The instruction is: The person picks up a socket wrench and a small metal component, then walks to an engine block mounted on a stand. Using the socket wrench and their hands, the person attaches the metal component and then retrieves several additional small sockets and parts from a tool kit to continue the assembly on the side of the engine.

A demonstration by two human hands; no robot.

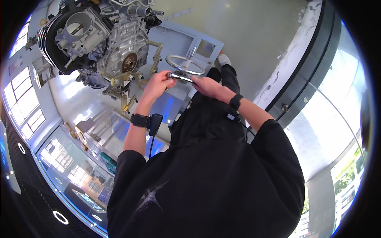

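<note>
Right hand clamped on the ratchet-like tool, left hand pinching its head, just beside the handwheel! Looks like end-fitting; next calls for steady alignment, handle held firm.

One head-worn fisheye view looks down, close over the black shirt, toward both hands.

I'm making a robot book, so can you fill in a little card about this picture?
Left hand: fingers pinching one end of a metal tool
Right hand: wrapped around the tool's other end
Just beyond the hands: silver wheel
Upper left: large engine with gold-coloured brackets
Wrists: black band on each
</note>
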